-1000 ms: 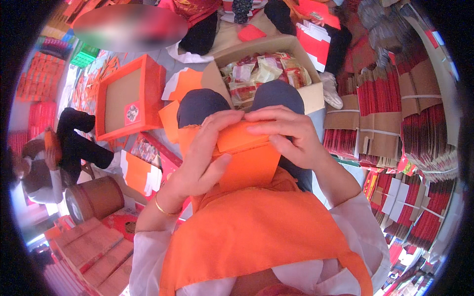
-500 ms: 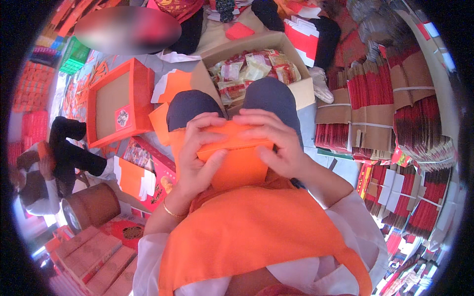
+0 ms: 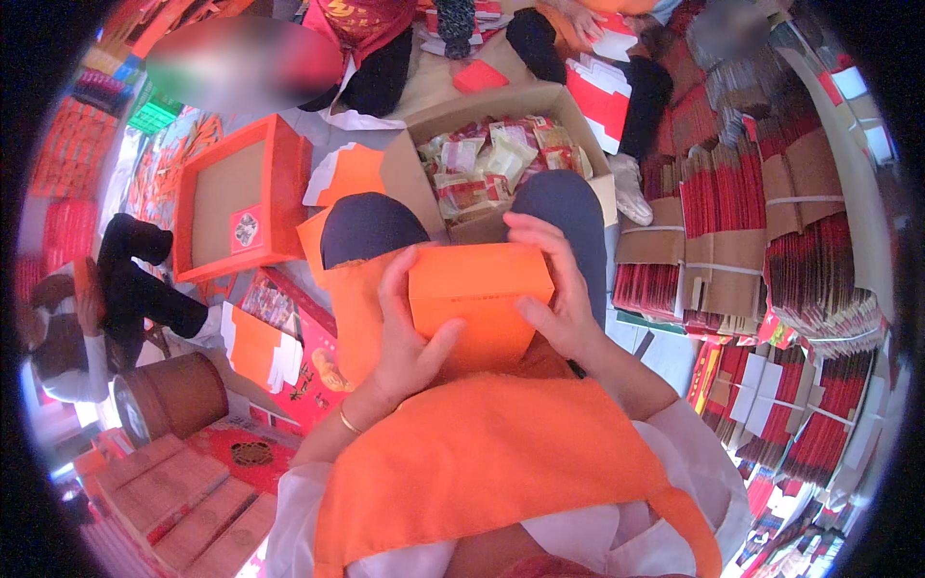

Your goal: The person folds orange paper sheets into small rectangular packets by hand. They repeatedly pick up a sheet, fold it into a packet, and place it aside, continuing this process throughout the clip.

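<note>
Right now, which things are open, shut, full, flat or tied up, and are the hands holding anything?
Left hand: holding the box's left side
Right hand: holding its right side
Orange box: shut on the sides that show
Cardboard carton: open, with packets inside
Orange tray: open
Orange-and-white card: flat
Red stacks: strapped in bundles

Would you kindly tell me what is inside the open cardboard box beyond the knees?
The cardboard box holds heaped packets; whatever lies beneath the top ones, or behind the right knee, is hidden.
</note>
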The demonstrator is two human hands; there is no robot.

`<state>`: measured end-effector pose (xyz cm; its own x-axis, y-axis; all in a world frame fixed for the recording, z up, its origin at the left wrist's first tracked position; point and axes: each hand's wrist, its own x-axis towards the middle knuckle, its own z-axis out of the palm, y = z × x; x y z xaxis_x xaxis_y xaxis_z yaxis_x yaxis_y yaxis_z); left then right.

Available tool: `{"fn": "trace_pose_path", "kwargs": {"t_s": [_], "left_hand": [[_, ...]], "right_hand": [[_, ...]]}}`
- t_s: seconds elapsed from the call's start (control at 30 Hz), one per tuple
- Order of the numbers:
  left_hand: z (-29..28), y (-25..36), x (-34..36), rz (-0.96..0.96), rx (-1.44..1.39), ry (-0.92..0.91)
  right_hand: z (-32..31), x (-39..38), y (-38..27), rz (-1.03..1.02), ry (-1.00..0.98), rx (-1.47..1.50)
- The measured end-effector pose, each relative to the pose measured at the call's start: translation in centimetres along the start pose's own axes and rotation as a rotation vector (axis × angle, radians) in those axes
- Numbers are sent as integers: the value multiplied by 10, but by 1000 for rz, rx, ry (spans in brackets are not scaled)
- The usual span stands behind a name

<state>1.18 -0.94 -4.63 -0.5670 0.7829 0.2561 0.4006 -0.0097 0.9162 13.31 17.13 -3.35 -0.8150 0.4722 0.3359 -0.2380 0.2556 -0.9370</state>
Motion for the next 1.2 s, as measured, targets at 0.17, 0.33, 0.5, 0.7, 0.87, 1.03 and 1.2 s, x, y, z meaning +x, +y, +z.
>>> {"fn": "trace_pose_path", "kwargs": {"t_s": [0.17, 0.33, 0.5, 0.7, 0.87, 1.03, 1.2], "left_hand": [[0, -11, -4, -19, -13, 5], [11, -23, -9, -103, -86, -94], [12, -30, -28, -117, -155, -156], [-32, -2, 30, -107, -137, 145], [-93, -81, 23, -246, -357, 600], [-130, -226, -29, -380, -726, 732], [-130, -309, -51, -770, 63, 743]], "right_hand": [[-12, -4, 21, 17, -240, -92], [6, -28, 27, 321, 28, 226], [7, -27, 40, 337, 140, 117], [29, 71, 35, 92, 134, 206], [64, 127, 24, 6, -141, 237], [40, 122, 50, 234, -70, 303], [28, 106, 70, 119, -190, -183]]}}
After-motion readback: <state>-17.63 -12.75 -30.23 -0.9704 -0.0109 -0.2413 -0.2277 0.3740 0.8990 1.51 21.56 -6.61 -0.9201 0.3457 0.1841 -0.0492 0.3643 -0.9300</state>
